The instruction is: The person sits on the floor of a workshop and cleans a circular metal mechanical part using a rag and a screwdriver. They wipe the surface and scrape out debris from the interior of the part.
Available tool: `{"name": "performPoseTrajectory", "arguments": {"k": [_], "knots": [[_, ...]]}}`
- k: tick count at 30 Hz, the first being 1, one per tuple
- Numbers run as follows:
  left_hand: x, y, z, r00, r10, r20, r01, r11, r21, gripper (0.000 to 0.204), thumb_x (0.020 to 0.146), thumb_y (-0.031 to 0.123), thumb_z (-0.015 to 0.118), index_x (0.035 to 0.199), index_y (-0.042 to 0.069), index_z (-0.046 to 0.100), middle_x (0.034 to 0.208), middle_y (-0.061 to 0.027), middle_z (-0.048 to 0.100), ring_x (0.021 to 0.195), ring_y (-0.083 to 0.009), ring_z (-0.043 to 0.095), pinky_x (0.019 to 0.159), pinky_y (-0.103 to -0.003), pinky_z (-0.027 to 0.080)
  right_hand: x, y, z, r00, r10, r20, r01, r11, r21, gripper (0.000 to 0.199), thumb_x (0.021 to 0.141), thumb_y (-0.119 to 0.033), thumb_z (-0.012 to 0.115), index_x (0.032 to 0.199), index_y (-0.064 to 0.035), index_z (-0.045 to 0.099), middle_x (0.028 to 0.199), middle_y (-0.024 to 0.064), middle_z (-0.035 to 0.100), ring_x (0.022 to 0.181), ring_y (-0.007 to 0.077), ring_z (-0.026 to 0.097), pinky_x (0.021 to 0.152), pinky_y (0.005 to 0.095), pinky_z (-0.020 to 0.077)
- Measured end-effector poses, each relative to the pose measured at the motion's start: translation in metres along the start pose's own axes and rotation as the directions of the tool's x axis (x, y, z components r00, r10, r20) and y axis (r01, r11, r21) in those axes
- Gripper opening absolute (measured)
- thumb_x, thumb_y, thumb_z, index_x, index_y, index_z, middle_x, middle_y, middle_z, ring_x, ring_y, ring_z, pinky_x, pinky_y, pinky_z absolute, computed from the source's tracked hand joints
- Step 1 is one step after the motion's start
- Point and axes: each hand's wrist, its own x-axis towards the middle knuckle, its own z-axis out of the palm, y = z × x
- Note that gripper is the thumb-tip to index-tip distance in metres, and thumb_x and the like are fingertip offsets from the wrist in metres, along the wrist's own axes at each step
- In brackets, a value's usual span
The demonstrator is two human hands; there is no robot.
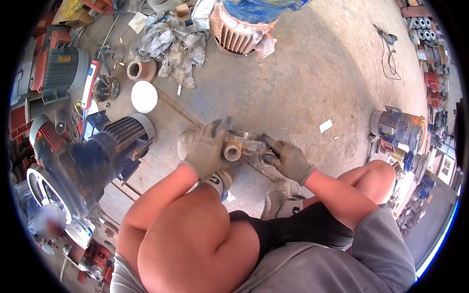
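Observation:
I crouch over a grey metal pump casing (pixel 243 143) lying on the concrete floor, with round ports facing me. My left hand (pixel 207 149), in a grey work glove, grips the casing's left side beside one round port (pixel 232 153). My right hand (pixel 288 158), also gloved, holds the casing's right end at another port (pixel 267 157), with a thin dark tool between its fingers. My knees and shoes sit just below the casing.
A dark finned electric motor (pixel 105 146) stands to my left, with other motors behind it. A white round lid (pixel 144 96), a clay-coloured ring (pixel 141 70) and crumpled rags (pixel 178 46) lie farther off. A large finned housing (pixel 239 31) stands at the top; more motors (pixel 395 127) sit at right.

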Motion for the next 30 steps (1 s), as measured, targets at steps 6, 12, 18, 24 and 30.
{"name": "performPoseTrajectory", "arguments": {"k": [6,12,18,24,30], "knots": [[0.004,-0.019,0.047,0.959,0.260,-0.109,-0.267,0.962,-0.061,0.099,0.078,0.054,0.092,0.151,-0.002,0.056,0.144,-0.0261,0.062,0.136,-0.0453,0.059,0.114,-0.054,0.051,-0.013,-0.005,0.020,0.967,-0.175,-0.184,0.152,0.979,-0.134,0.093,0.086,-0.045,0.088,0.160,-0.0064,0.047,0.150,0.0223,0.057,0.139,0.0469,0.054,0.115,0.0550,0.0467],[-0.008,-0.025,0.066,0.955,0.254,-0.150,-0.263,0.964,-0.042,0.091,0.077,0.048,0.093,0.146,-0.001,0.060,0.140,-0.0243,0.065,0.133,-0.0446,0.062,0.111,-0.053,0.053,-0.007,0.001,0.048,0.903,-0.296,-0.312,0.251,0.952,-0.174,0.099,0.081,-0.045,0.093,0.158,-0.0025,0.047,0.152,0.0214,0.056,0.141,0.0448,0.054,0.118,0.0561,0.0452],[0.043,-0.003,0.033,0.991,-0.099,-0.092,0.053,0.912,-0.406,0.076,0.088,0.048,0.086,0.143,0.002,0.062,0.131,-0.0246,0.073,0.122,-0.0408,0.070,0.106,-0.048,0.057,0.043,0.025,0.012,0.947,-0.085,-0.309,0.149,0.971,0.189,0.077,0.091,-0.034,0.087,0.152,-0.0009,0.055,0.136,0.0214,0.067,0.124,0.0396,0.068,0.105,0.0484,0.0565],[0.106,-0.037,0.010,0.807,-0.296,0.511,0.587,0.313,-0.747,0.055,0.102,0.045,0.074,0.142,0.009,0.070,0.126,-0.0163,0.079,0.116,-0.0273,0.075,0.098,-0.040,0.060,0.145,0.005,-0.064,0.782,0.423,0.458,-0.623,0.542,0.564,0.059,0.099,-0.041,0.079,0.140,0.0005,0.070,0.123,0.0191,0.077,0.119,0.0321,0.073,0.099,0.0448,0.0599],[0.089,-0.026,0.056,0.905,-0.417,0.088,0.319,0.524,-0.790,0.062,0.099,0.048,0.076,0.132,-0.004,0.075,0.120,-0.0163,0.081,0.107,-0.0240,0.077,0.093,-0.036,0.060,0.153,0.048,-0.017,0.989,0.069,-0.128,-0.018,0.931,0.363,0.057,0.102,-0.048,0.070,0.131,0.0008,0.077,0.112,0.0196,0.079,0.096,0.0303,0.077,0.086,0.0455,0.0626]]}}
